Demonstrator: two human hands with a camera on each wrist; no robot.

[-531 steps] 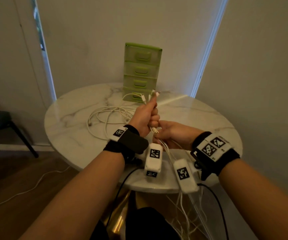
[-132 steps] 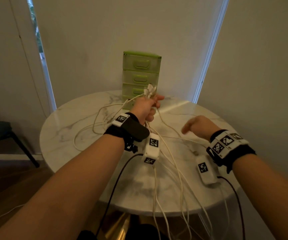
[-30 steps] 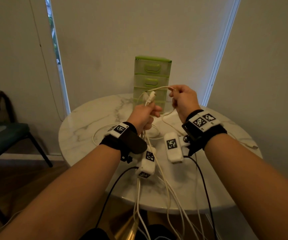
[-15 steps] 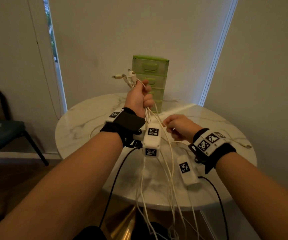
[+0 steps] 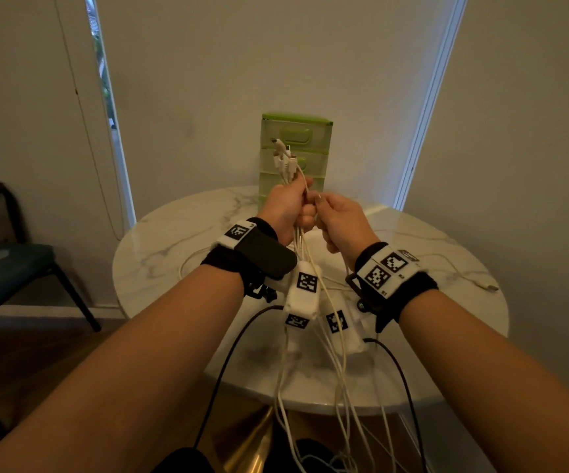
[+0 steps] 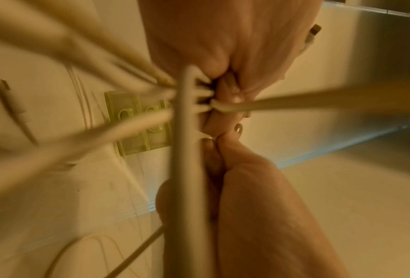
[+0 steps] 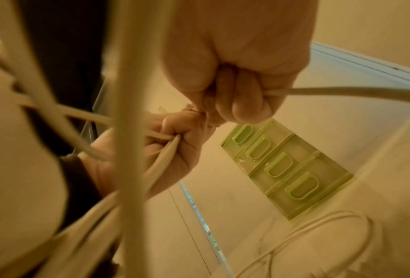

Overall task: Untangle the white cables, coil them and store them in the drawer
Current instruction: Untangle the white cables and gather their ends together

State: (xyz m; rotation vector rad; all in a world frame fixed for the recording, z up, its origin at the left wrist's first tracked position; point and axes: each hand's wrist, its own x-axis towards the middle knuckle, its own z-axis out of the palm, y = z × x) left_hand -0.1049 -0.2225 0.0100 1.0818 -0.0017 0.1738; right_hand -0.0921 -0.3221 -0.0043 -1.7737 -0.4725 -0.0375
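My left hand (image 5: 288, 206) is raised over the table and grips a bundle of white cables (image 5: 305, 254); their plugs (image 5: 284, 158) stick up above the fist. The strands hang down past my wrists and off the table's front edge. My right hand (image 5: 336, 218) is pressed against the left and pinches one white cable (image 7: 341, 94) between curled fingers. In the right wrist view the left hand (image 7: 175, 148) holds several strands. The green drawer tower (image 5: 295, 155) stands behind the hands with all drawers closed.
The round marble table (image 5: 173, 254) carries a loose cable loop (image 5: 190, 268) at the left and a cable end (image 5: 481, 285) near its right edge. A dark chair (image 5: 6, 264) stands at the left. Walls close in behind and to the right.
My right hand has risen from below to meet the left fist and now pinches a cable. The left hand has dropped a little and the plugs lean in front of the drawers.
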